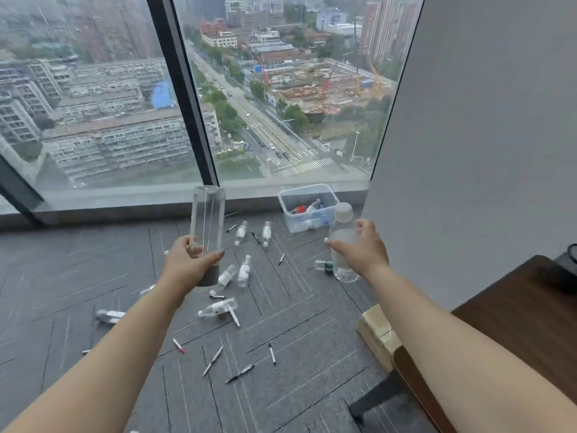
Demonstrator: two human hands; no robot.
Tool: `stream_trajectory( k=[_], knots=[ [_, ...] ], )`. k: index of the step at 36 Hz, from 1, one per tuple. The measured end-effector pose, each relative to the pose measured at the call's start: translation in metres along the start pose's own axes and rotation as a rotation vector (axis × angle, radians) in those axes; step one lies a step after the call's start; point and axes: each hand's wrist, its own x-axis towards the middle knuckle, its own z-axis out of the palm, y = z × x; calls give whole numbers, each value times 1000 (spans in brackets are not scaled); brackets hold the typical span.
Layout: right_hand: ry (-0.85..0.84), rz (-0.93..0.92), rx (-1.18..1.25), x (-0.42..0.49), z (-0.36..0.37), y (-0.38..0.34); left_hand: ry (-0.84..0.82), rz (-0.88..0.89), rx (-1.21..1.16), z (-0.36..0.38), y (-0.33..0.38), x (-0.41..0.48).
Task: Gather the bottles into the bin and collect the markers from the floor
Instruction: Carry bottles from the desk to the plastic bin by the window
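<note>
L hand (187, 264) is clamped round the lower part of a tall clear bottle (207, 220), long axis upright, held above the floor (78, 276) w/ loose bottles and markers (272, 353) scattered below. R hand (363, 248) is wrapped round a capped bottle (342, 242), also near upright. The bin (307, 206) sits by the window, ahead and just left of the R hand, well right of the L hand, so R is nearer and likely drops first.

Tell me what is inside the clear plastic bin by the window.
The clear plastic bin holds a few small bottles, one with a red cap. The right hand's bottle covers its near corner.
</note>
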Motion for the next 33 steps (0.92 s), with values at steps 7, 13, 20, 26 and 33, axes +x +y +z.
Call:
stream_trajectory(
  k=[7, 13, 20, 26, 33],
  knots=[
    [26, 74, 34, 65, 32, -23, -58, 22, -2, 17, 14, 78],
    [9, 104, 53, 149, 53, -31, -111, 39, 41, 57, 33, 160],
    [12, 108, 85, 292, 72, -48, -132, 47, 89, 112, 76, 287],
    [-1, 100, 46, 404, 66, -76, -143, 66, 87, 161, 133, 388],
    [1, 136, 90, 498, 73, -94, -226, 39, 117, 212, 168, 482]
  ],
)
